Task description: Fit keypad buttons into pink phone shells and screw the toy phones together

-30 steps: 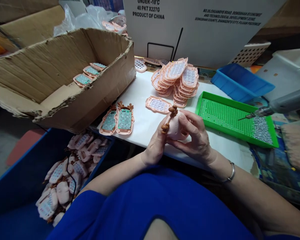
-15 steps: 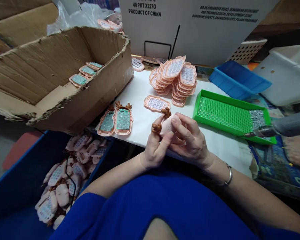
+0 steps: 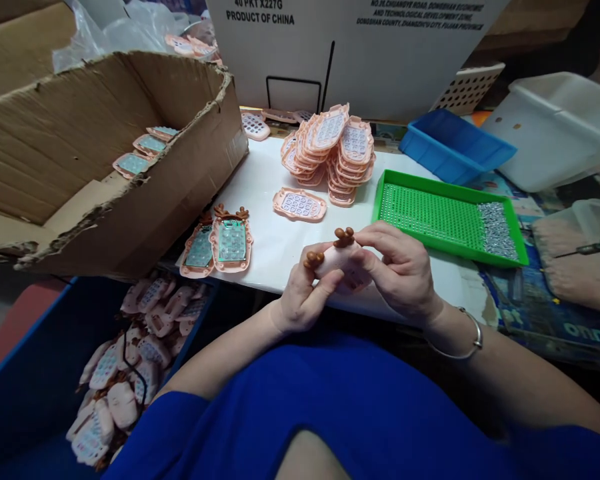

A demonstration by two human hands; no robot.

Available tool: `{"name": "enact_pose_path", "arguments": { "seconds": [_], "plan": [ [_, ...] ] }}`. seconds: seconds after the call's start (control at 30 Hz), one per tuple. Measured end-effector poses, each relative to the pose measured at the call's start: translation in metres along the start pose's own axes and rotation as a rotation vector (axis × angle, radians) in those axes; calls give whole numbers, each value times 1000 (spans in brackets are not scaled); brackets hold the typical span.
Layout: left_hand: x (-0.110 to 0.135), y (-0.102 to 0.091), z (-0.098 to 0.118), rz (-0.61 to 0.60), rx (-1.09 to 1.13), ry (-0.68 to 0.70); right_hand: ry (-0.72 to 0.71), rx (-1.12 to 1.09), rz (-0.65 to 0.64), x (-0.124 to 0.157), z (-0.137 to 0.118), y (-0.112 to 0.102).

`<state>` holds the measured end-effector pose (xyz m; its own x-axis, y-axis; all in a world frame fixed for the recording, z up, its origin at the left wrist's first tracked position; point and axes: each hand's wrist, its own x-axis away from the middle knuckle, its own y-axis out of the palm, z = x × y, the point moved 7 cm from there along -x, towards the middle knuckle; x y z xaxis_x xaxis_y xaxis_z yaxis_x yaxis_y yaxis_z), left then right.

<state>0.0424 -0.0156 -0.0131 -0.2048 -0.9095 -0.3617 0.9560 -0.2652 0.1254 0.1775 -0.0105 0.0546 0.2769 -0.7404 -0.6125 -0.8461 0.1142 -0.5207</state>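
Note:
Both hands are closed around a pale pink toy phone (image 3: pixel 341 261) with brown antlers, held over the table's front edge. My left hand (image 3: pixel 303 293) grips its left side, thumb across the near face. My right hand (image 3: pixel 400 270) holds the right side between thumb and fingers. Just beyond lies a single pink keypad shell (image 3: pixel 300 204), with stacked keypad shells (image 3: pixel 353 147) behind it. To the left rest two antlered half-shells (image 3: pixel 232 243) with green circuit boards showing.
At left stands a torn cardboard box (image 3: pixel 190 153) holding a few half-shells. Below it, a blue bin (image 3: pixel 25 373) contains several toy phones. A green tray (image 3: pixel 430 200) with small screws sits right, near a blue tray (image 3: pixel 455 143) and a screwdriver tip (image 3: pixel 587 249).
The toy phone has tilted in my hands, showing more of its lower face. My right hand has shifted its hold. The power-screwdriver has swung away from the green tray to the right.

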Motion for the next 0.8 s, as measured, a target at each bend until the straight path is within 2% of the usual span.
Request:
{"name": "enact_pose_path", "arguments": {
  "seconds": [0.1, 0.23, 0.33, 0.43, 0.53, 0.6, 0.67, 0.7, 0.73, 0.8],
  "plan": [
    [-5, 3, -9, 88, 133, -150, 50, 32, 28, 0, 8, -1],
    [-13, 11, -28, 139, 478, -420, 131, 71, -7, 7, 18, -5],
    [-20, 2, -31, 262, 575, -395, 230, 87, -59, 18, 23, -9],
    [-22, -2, -29, 331, 560, -320, 233, 95, -85, 26, 20, -9],
    [-23, 9, -24, 296, 567, -309, 228, 80, -8, 31, 16, -8],
    [-23, 21, -22, 247, 606, -351, 262, 43, -28, 35, 17, -1],
    [-23, 28, -23, 212, 633, -416, 215, 96, -81, 38, 13, 0],
    [-23, 30, -24, 203, 633, -446, 151, 162, -62, 39, 8, -6],
    [-23, 30, -26, 199, 627, -473, 63, 248, 17, 40, 1, -19],
    [-23, 30, -30, 198, 612, -530, -91, 414, 338, 44, -12, -60]
  ]
}}
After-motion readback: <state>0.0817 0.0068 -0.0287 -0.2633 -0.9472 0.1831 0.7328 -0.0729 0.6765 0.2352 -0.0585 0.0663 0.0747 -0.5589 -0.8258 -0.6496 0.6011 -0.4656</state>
